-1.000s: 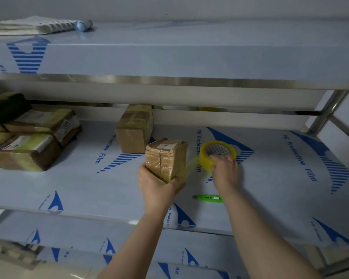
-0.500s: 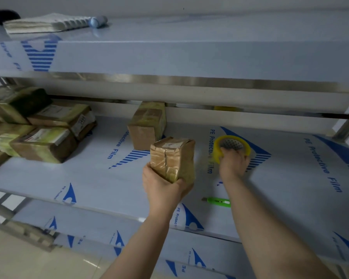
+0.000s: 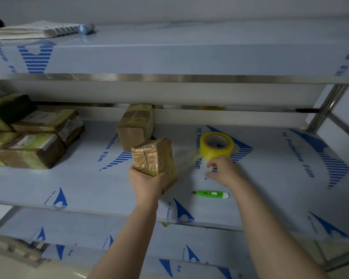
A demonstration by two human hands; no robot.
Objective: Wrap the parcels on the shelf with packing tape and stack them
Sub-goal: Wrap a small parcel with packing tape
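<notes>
- The brown parcel (image 3: pixel 153 158), glossy with tape, is held up above the middle shelf (image 3: pixel 270 188), tilted, not resting on it.
- The left hand (image 3: pixel 147 183) grips the parcel from below, fingers and thumb curled round its lower end.
- A clear strip of tape (image 3: pixel 186 160) runs from the parcel's right side across to the yellow tape roll (image 3: pixel 217 147), which lies flat on the shelf.
- The right hand (image 3: pixel 223 171) is just in front of the roll, fingers loosely spread and gripping nothing; whether its fingertips touch the roll cannot be told.
- A green cutter (image 3: pixel 211 194) lies on the shelf nearer the person, just below the right hand.
- Another parcel (image 3: pixel 136 125) stands behind the held one, against the back rail.
- Several stacked parcels (image 3: pixel 30 141) sit at the shelf's left end, well apart from the hands.
</notes>
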